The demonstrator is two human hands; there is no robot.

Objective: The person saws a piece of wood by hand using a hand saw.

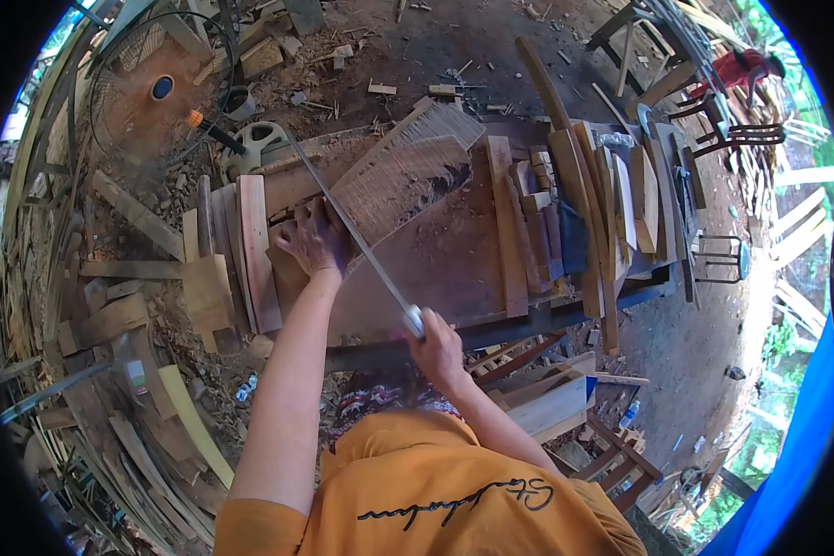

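Note:
My right hand (435, 352) is closed around the pale handle of a long, thin-bladed tool (357, 239), which looks like a handsaw seen edge-on. Its blade slants up and left across the workbench (417, 269), passing just right of my left hand (313, 239). That hand presses down with fingers spread on a brown wooden board (287, 264). Right of the blade lies a wide rough plank (403, 185) with a dark, splintered patch. Whether the blade touches the wood is hard to tell.
A standing fan (162, 88) with an orange knob is at upper left. Stacked wood pieces (537, 218) fill the bench's right end; upright boards (255, 246) line its left. Offcuts litter the ground. A person in red (737, 74) is at far upper right, near chairs.

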